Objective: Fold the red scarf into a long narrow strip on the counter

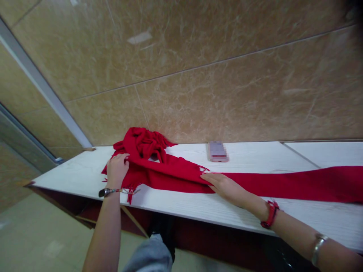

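Observation:
A red scarf (176,175) with fringed ends stretches along the white tabletop. Its right part lies flat in a long strip, while a crumpled heap of red cloth (144,141) sits at the left, against the wall. At the left end, my left hand (117,168) has its fingers curled on the scarf's edge, gripping it. My right hand (224,185) rests on the middle of the strip with its fingers stretched out flat, touching the fabric without grasping it. Some fringe hangs near the table's front edge, below my left hand.
A phone (217,152) lies on the white table (249,151) behind the scarf. The tan tiled wall (227,98) borders the table's back edge. Dark compartments show beneath the tabletop, above a pale floor (42,234). A seam crosses the table at the right.

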The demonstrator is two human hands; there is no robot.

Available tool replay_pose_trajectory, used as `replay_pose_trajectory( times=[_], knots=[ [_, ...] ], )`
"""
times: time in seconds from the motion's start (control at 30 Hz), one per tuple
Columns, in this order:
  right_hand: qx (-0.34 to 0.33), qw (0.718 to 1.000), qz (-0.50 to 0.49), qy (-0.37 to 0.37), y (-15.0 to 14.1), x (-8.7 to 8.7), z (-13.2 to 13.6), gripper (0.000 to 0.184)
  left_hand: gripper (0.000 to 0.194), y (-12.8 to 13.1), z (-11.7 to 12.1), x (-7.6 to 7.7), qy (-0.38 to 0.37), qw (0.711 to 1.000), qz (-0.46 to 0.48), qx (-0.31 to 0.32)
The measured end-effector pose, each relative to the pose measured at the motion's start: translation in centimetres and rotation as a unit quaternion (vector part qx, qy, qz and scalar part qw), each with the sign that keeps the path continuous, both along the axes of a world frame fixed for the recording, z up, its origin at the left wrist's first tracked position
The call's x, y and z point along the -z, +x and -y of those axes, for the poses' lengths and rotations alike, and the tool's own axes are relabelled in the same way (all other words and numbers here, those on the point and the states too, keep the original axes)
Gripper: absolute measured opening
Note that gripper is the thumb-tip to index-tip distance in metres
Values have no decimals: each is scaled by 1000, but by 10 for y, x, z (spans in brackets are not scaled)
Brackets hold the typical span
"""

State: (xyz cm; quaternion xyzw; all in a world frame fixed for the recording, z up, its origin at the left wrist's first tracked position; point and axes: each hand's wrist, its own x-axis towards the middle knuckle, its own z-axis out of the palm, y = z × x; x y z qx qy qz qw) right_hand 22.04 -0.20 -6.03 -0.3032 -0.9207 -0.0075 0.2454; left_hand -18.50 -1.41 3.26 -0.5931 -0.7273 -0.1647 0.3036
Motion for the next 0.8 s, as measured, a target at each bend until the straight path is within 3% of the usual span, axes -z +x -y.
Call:
replay_pose_trajectory(
  times=[0.13,0.2,0.27,0.37,0.47,0.6,0.7,0.8],
  knots=[
    [-40,998,21,34,2,13,-5,41,21,-11,7,9,-39,996,17,-75],
    [-43,998,25,38,3,14,-6,42,23,-14,7,20,-85,993,29,-73],
    [-43,998,33,36,3,13,-5,44,38,-19,6,33,-111,990,45,-68],
    [-37,998,31,31,3,12,-4,44,55,-31,6,45,-105,990,67,-72],
    [-36,998,23,34,4,15,-5,44,43,-52,6,43,-80,994,62,-49],
    [-37,998,20,53,5,22,-9,44,19,-82,6,12,-77,983,151,76],
    [-40,997,21,67,7,27,-11,44,23,-92,8,-28,-10,961,242,134],
    [-41,997,14,71,7,30,-13,40,23,-91,16,-70,48,955,230,179]
  ],
)
